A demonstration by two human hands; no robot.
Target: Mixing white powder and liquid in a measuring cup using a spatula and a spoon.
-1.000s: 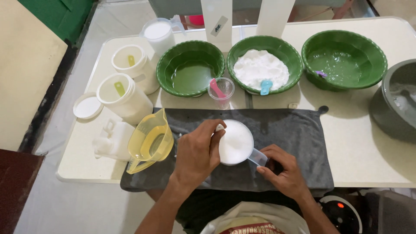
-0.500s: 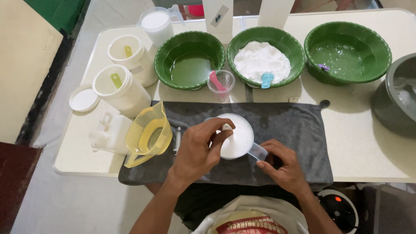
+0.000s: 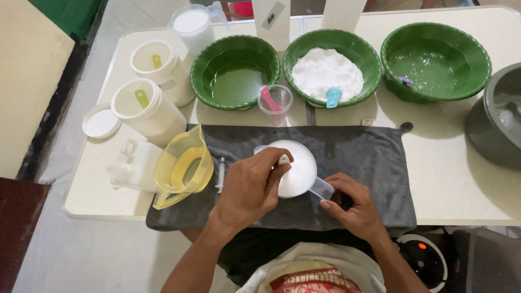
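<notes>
I see my left hand (image 3: 252, 187) closed around a small white handle, perhaps a spoon or stirrer, whose tip pokes out between the fingers above the clear measuring cup (image 3: 293, 168); the rest of that tool is hidden under the hand, so I cannot tell its shape. The cup stands on the grey towel (image 3: 369, 157) near the front edge of the counter (image 3: 450, 179) and is filled with something white; whether powder or liquid I cannot make out. My right hand (image 3: 353, 206) pinches the cup's clear handle, thumb and fingers narrow about it, with the fingertips partly tucked out of sight.

Just left of the cup a syringe (image 3: 220, 174) lies on the towel, half covered by my wrist. Beside it stands a yellow jug (image 3: 183, 167), tilted in view, and behind that a white bottle (image 3: 133, 165) whose form is hard to read.

Along the back sit three green bowls: one with greenish liquid (image 3: 234, 70), one with white powder (image 3: 328, 68) and a blue scoop (image 3: 332, 97) at its rim, one with clear liquid (image 3: 436, 59). A small clear cup (image 3: 275, 103) with a pink spoon stands between the first two. A grey pot (image 3: 496, 125) is cut off at the right edge. Two white open tubs (image 3: 146, 108) stand at the left.
</notes>
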